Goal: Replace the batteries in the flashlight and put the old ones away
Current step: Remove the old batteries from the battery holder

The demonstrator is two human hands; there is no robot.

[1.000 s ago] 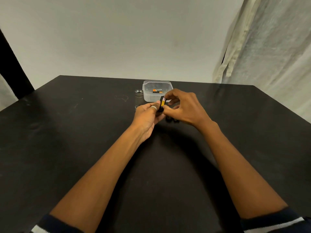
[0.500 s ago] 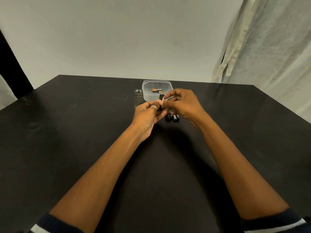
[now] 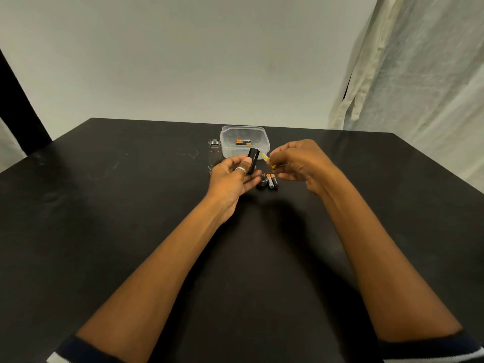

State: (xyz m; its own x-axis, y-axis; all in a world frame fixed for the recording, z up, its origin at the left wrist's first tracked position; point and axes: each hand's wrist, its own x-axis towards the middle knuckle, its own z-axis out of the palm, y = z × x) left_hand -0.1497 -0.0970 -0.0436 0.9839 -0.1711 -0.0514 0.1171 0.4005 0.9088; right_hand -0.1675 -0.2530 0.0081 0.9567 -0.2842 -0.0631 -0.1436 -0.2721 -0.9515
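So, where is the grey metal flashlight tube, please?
Head view: the tube stands upright on the black table, left of the clear plastic tub, beyond the left hand.

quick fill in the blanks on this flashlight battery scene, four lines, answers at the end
1. The left hand holds a ____ battery holder.
2. The right hand pinches a battery coloured ____.
3. The flashlight body stands ____ on the table, beside the clear container.
4. ____ loose batteries lie by the end cap.

Missing words: black; yellow; upright; two
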